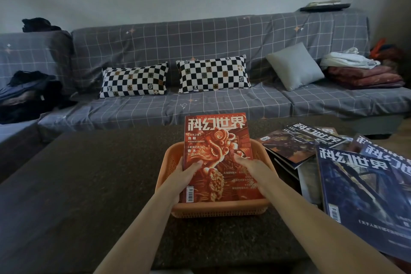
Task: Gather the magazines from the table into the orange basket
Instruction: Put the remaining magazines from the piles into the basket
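lowering item: red magazine point(219, 155), cover up, near end inside the orange basket point(220, 209), far end tilted up over the far rim. left hand point(185, 173) clamped on its left edge, thumb on the cover; right hand point(249, 168) pressing on its right side, fingers curled on the cover. remaining stock: dark magazines point(347, 176) fanned in an overlapping pile on the table point(89, 184), just right of the basket. handling note: likely longer than the basket; settle the near edge against the wall, ease the far end down level, release both sides together.
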